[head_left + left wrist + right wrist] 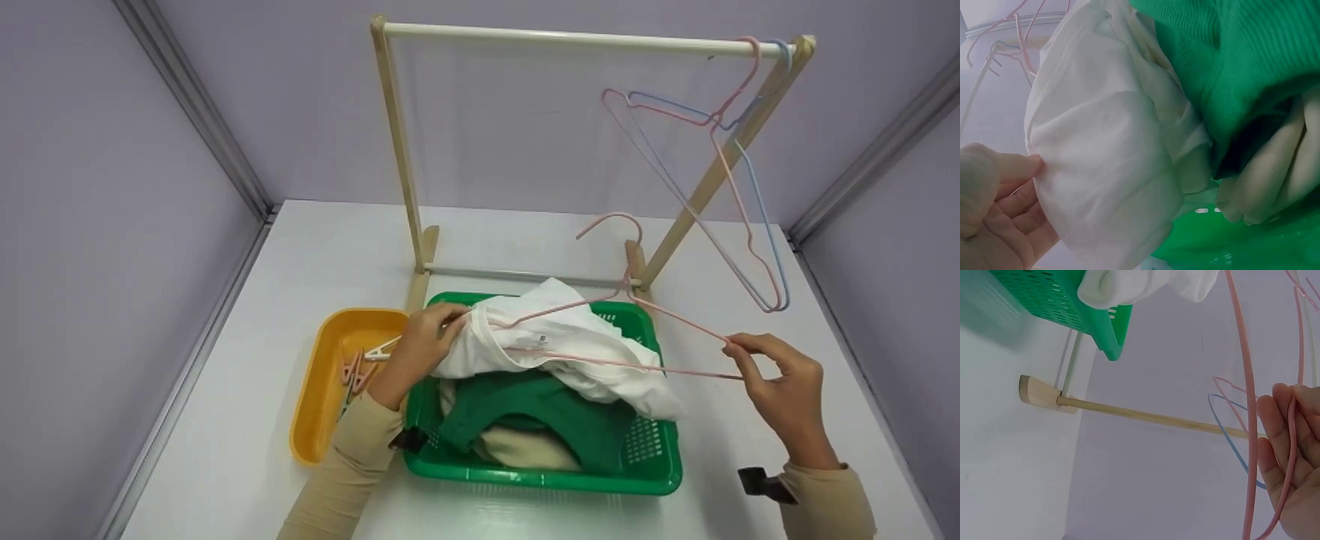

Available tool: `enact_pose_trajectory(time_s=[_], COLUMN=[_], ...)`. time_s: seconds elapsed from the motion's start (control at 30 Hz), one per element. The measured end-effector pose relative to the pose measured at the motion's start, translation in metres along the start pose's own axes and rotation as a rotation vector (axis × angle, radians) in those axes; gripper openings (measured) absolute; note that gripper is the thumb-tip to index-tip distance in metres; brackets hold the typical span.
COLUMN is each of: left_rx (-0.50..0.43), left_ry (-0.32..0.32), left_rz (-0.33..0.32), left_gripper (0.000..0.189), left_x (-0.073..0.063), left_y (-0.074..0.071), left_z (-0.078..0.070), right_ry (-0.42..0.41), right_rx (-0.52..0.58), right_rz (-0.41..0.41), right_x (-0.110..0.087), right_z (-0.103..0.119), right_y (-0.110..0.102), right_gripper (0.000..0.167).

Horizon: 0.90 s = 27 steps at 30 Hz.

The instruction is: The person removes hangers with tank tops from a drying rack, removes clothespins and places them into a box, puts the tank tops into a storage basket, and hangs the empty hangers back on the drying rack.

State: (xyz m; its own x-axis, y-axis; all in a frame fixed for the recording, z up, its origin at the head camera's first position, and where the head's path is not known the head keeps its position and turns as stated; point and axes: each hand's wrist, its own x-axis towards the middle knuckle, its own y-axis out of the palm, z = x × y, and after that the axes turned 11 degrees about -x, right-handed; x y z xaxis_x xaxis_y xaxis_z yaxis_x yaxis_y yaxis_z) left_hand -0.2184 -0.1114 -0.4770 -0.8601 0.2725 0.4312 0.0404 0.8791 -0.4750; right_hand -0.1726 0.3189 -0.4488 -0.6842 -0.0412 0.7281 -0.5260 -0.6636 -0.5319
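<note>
A pink clothes hanger has its left arm inside the neck opening of a white shirt, its hook pointing up and left. At the collar's left side, my left hand pinches the white cloth between thumb and fingers; the left wrist view shows the thumb at the edge of the white shirt. My right hand grips the right end of the hanger, whose pink wire crosses the fingers in the right wrist view. The shirt lies over a green garment.
Below the shirt stands a green basket, also holding beige cloth. A yellow tray with several clothespins is at its left. Behind rises a wooden rack, a pink hanger and a blue hanger hanging at its right.
</note>
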Motion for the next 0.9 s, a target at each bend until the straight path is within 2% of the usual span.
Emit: enact_pose_trajectory(time_s=[0.07,0.17,0.37,0.47,0.6,0.73,0.9], left_rx=[0.016,0.038,0.055,0.058,0.034,0.025,0.077], left_ry=[0.018,0.008,-0.115,-0.159,-0.194,-0.232,-0.267], left_rz=[-0.001,0.01,0.098,0.206,0.408,0.593,0.744], left_gripper=[0.016,0.015,0.016,0.016,0.018,0.02,0.021], left_x=[-0.001,-0.003,-0.002,-0.003,-0.005,-0.008,-0.012], left_y=[0.0,0.0,-0.002,-0.004,-0.005,-0.003,0.003], left_z=[0.001,0.004,0.001,-0.005,-0.015,-0.026,-0.035], right_ry=[0.007,0.029,0.07,0.091,0.136,0.173,0.199], right_rx=[0.013,0.031,0.064,0.071,0.066,0.065,0.03], right_rz=[-0.01,-0.03,-0.07,-0.094,-0.13,-0.155,-0.154], right_x=[-0.001,-0.002,-0.002,-0.001,0.0,0.0,-0.002], right_z=[-0.002,-0.005,-0.008,-0.008,-0.007,-0.006,-0.007], right_y=[-0.004,-0.01,-0.018,-0.02,-0.02,-0.019,-0.019], right_gripper=[0.007,0.01,0.005,0.01,0.013,0.008,0.011])
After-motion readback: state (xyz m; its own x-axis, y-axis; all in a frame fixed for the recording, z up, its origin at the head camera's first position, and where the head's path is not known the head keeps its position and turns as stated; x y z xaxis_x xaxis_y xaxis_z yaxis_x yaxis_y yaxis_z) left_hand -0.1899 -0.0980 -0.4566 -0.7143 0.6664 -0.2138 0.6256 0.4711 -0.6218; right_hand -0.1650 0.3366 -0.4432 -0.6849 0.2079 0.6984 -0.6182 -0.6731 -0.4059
